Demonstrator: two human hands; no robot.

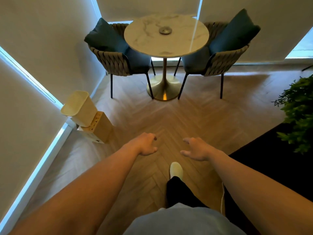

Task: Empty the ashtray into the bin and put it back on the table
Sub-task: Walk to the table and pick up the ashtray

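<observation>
A small round metal ashtray (165,30) sits near the middle of a round white marble table (145,43) at the far end of the room. A cream-coloured bin (79,107) stands by the left wall, well short of the table. My left hand (147,144) and my right hand (196,148) are stretched out in front of me above the wooden floor, both empty with fingers loosely spread. Both hands are far from the ashtray and the bin.
Two woven chairs with blue cushions, one left (116,53) and one right (220,51), flank the table. A light wooden box (101,128) sits beside the bin. A green plant (299,112) stands at the right above a dark rug (271,163). My foot (176,170) is on the herringbone floor.
</observation>
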